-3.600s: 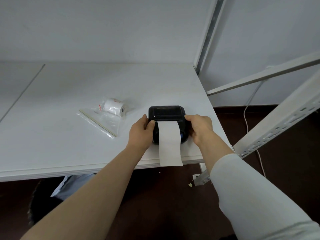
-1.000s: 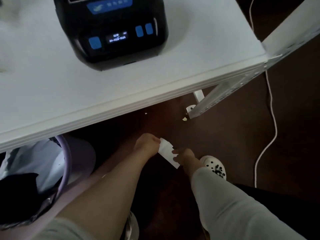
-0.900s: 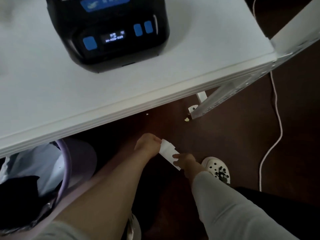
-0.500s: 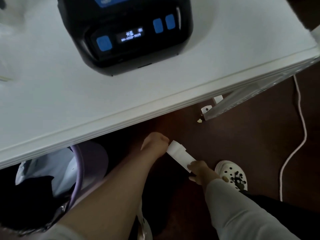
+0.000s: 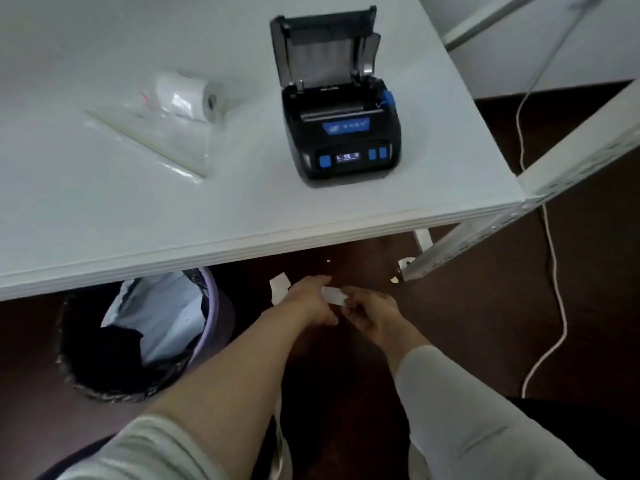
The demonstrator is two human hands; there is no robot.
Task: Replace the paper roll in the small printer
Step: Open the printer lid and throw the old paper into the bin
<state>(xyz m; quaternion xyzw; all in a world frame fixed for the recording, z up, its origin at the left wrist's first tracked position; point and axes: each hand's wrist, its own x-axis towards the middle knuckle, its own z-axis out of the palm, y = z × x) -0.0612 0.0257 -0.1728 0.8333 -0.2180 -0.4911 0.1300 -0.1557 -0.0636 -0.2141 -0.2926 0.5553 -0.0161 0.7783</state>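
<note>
The small black printer point(image 5: 341, 133) sits near the table's right front corner with its lid tipped up and its paper bay showing no roll. A fresh white paper roll point(image 5: 188, 97) lies in a clear plastic bag point(image 5: 152, 136) to the printer's left. Below the table edge, my left hand point(image 5: 308, 301) and my right hand point(image 5: 369, 315) are close together, both pinching a white strip of old paper point(image 5: 333, 294). Another bit of that paper point(image 5: 278, 287) sticks out beyond my left hand.
A purple bin point(image 5: 145, 337) lined with a dark bag stands under the table point(image 5: 138, 230) to the left of my hands. A white cable point(image 5: 550, 271) runs down the floor at the right. A white perforated metal frame point(image 5: 540, 188) slants off the table's right corner.
The view has pulled back, so the whole printer with its open lid and the bagged roll now show. My hands have come closer together around the paper strip and sit higher, nearer the table edge.
</note>
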